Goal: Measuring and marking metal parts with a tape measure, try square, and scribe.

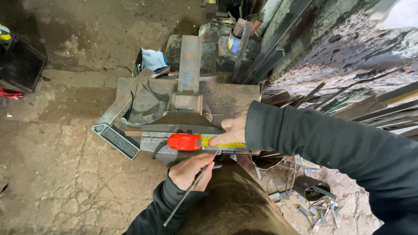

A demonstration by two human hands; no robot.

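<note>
Tape measure [185, 142] on metal strip [226, 149] atop steel block [226, 98]; offcuts [320, 209] right, below.

Soft, even daylight; sharp focus, wide-angle bending at edges.

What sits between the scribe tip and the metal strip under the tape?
Nothing visible. The left hand holds the scribe, whose tip meets the strip just below the yellow tape, right of the red case.

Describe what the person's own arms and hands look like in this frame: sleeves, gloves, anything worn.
Both arms wear long, dark, charcoal-coloured sleeves of soft, plain fabric with no visible markings. The left hand and right hand are bare: no gloves, and no rings or watch can be seen. Each sleeve ends in a snug cuff at the wrist.
</note>
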